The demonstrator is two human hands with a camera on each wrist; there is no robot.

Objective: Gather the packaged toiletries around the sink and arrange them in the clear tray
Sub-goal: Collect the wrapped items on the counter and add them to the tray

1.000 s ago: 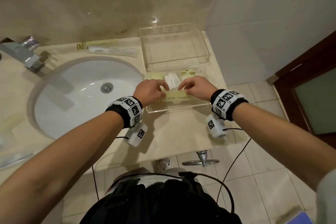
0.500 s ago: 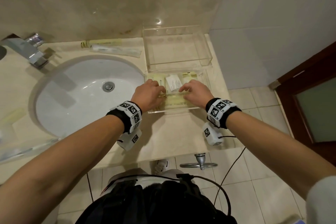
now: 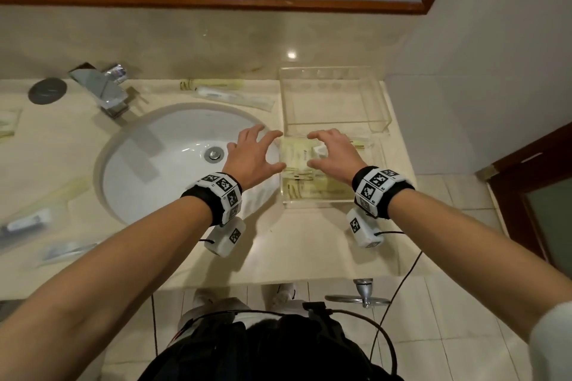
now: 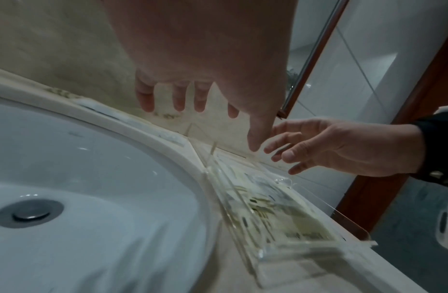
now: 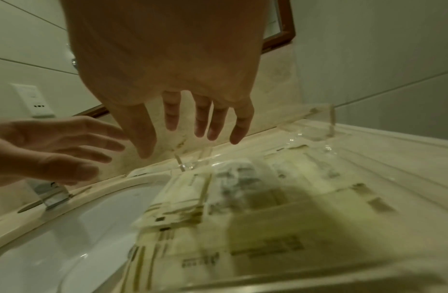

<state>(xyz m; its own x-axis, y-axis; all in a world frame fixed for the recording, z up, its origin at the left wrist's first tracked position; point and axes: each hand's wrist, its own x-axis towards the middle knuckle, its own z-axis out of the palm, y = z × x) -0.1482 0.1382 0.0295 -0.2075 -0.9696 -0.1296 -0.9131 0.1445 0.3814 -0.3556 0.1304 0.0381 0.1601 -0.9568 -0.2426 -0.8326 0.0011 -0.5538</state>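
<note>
Head view: both hands, left [image 3: 252, 154] & right [image 3: 335, 153], spread empty over packet-filled tray [image 3: 328, 199] beside sink [image 3: 148, 170].

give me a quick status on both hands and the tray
Left hand and right hand open, empty, above the counter. Pale yellow toiletry packets lie in the near clear acrylic tray. More wrapped packets behind the white sink.

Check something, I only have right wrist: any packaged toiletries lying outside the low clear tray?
Observer: Yes. The head view shows two long sealed packets on the beige stone counter, behind the round white sink.
Operator: Left of the sink?
Observer: More clear-wrapped packets lie there, blurred at the frame edge.
Operator: Anything in the box behind the tray?
Observer: The taller clear acrylic box looks empty from the head view.
</note>
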